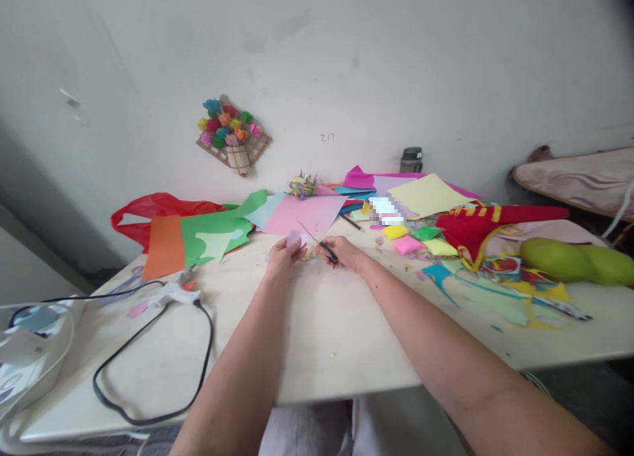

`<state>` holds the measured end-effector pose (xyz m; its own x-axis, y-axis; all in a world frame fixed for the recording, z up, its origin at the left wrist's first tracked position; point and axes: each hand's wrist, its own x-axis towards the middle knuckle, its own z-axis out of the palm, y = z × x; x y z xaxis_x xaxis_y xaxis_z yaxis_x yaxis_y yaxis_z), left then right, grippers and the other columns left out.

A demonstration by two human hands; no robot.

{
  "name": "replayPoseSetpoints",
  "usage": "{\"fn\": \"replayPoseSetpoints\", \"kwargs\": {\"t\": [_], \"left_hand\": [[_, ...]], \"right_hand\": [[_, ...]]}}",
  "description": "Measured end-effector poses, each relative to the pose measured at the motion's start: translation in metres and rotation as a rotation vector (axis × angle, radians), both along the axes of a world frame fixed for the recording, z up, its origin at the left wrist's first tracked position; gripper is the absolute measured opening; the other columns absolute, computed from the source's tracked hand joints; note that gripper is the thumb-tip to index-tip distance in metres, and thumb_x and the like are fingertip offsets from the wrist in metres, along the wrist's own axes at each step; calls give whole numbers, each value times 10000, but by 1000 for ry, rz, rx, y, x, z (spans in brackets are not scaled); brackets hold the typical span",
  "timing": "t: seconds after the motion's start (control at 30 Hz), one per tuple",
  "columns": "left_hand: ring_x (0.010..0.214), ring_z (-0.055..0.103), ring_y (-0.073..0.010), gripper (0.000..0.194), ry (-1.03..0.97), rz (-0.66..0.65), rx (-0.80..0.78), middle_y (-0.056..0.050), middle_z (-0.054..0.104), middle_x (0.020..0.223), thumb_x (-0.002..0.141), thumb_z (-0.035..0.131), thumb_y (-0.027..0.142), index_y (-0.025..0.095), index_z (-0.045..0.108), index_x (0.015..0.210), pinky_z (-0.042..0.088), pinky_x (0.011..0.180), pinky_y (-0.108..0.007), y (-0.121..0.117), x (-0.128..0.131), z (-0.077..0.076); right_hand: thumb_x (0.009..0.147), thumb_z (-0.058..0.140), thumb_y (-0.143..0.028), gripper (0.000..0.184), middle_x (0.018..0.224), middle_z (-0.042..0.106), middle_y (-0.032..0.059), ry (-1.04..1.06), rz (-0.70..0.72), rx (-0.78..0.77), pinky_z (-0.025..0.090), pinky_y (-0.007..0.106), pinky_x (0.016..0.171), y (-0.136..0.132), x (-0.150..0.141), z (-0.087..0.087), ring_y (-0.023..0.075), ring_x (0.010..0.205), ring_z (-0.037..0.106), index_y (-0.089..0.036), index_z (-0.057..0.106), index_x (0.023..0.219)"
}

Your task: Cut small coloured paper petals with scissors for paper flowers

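My left hand (286, 257) pinches a small piece of light purple paper (296, 237) above the middle of the table. Close by on the right, my right hand (345, 253) grips a pair of scissors (327, 248) by the dark handles. The blades point up and left, toward the paper; whether they touch it I cannot tell. Small paper scraps (308, 253) show between the two hands. Just beyond them lies a pink sheet (310, 213), with a small multicoloured craft piece (302, 185) behind it.
A white glue gun (176, 293) with a black cord lies left, near orange paper (163, 248) and green paper (198, 228). Small coloured packets (409, 245), paper offcuts (500, 301) and large green fruit (557, 259) are on the right. A dark bottle (411, 160) stands by the wall.
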<state>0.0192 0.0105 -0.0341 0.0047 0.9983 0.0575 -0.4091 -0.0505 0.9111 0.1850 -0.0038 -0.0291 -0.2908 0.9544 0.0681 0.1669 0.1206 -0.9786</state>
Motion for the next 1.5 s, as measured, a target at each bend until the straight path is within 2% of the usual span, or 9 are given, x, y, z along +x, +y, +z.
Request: {"fn": "replayPoseSetpoints", "kwargs": {"t": [0.2,0.4,0.6,0.77,0.97,1.17,1.33,1.4,1.5], "left_hand": [[451,489,-69,355,249,-65,127,11,569,541,496,789,315,108,575,689,398,467,-199,1,-1,-1],[432,411,-50,307,241,-69,172,51,476,463,530,762,344,134,550,601,312,446,-186,-1,-4,2],[456,449,-49,263,178,-108,73,19,561,543,497,783,266,122,597,617,343,464,-185,-1,-9,1],[495,495,-56,269,167,-202,34,-2,590,598,509,785,226,104,616,680,383,477,-176,-4,-10,1],[617,610,-123,312,112,-259,-4,-50,649,731,537,775,193,107,585,769,501,598,-235,-9,-10,2],[448,509,-63,266,161,-187,41,-14,596,574,545,773,189,102,588,715,408,429,-166,-9,-14,2],[400,435,-38,254,139,-158,55,8,538,496,544,780,247,107,594,647,335,380,-147,-12,-15,2],[395,436,-40,263,123,-145,55,4,543,496,552,777,273,104,597,642,335,374,-150,-13,-14,1],[434,504,-64,265,98,-98,33,-18,599,560,551,777,261,95,612,676,412,428,-170,-14,-11,-1]], "right_hand": [[697,661,-434,311,501,555,-35,14,-23,6,271,145,320,-3,5,6,40,348,446,-148,543,724],[723,629,-432,299,491,553,-31,-46,35,-7,237,149,295,-2,8,5,50,340,461,-148,538,707],[774,571,-339,226,466,537,-41,-101,114,0,263,151,296,-3,8,7,50,329,459,-147,512,671],[756,585,-383,256,469,541,-41,-107,147,0,263,153,293,-3,10,7,54,330,459,-144,520,693],[725,612,-436,309,457,528,-45,-136,175,9,266,150,303,-3,12,5,48,326,450,-145,517,678],[719,616,-454,329,460,534,-44,-145,174,-15,261,143,308,0,12,2,46,333,461,-147,507,670],[719,622,-455,329,460,539,-41,-144,167,-14,248,142,298,0,11,2,44,321,458,-143,523,686],[721,623,-451,325,466,546,-39,-131,161,-8,248,143,294,-1,10,3,44,317,459,-143,525,693],[727,621,-448,323,482,556,-33,-113,158,5,251,143,291,-4,6,5,45,325,468,-142,523,689]]}}
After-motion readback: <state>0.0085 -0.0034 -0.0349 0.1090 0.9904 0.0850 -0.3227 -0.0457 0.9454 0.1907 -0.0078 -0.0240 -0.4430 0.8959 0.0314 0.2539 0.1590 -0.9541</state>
